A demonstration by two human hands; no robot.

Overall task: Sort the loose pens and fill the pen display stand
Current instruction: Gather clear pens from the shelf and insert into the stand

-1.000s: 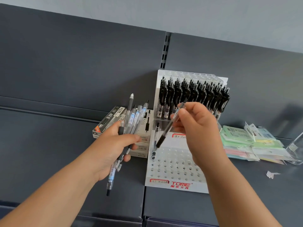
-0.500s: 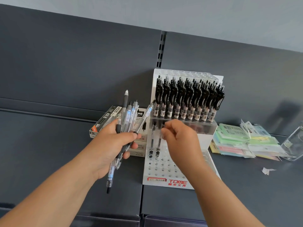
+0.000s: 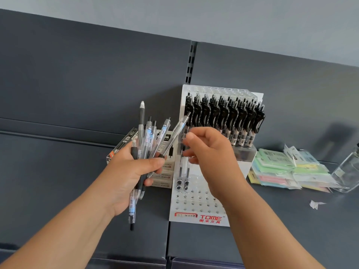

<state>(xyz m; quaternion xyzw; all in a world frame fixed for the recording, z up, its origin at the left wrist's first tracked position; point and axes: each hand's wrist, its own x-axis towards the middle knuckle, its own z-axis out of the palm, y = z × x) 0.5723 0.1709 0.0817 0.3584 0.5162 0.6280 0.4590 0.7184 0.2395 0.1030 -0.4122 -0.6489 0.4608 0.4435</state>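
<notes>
A white stepped pen display stand (image 3: 198,217) with a grid of holes stands on the dark shelf. Its upper tier holds a dense row of black-clipped pens (image 3: 223,117). Two pens (image 3: 183,171) stand in the lower tier's far-left holes. My left hand (image 3: 126,171) grips a fanned bundle of clear and black pens (image 3: 149,136) just left of the stand. My right hand (image 3: 211,158) hovers over the lower tier with fingers apart, thumb and forefinger close to the outermost clear pen (image 3: 175,133) of the bundle, holding nothing.
Stacked pen boxes (image 3: 165,171) lie behind my left hand against the stand. Pastel stationery packets (image 3: 281,171) and a clear container (image 3: 347,171) sit to the right, with a paper scrap (image 3: 315,204) in front. The shelf's back panel rises behind.
My right hand set the pen it held into the lower tier beside the first one, let go, and has risen toward the bundle in my left hand.
</notes>
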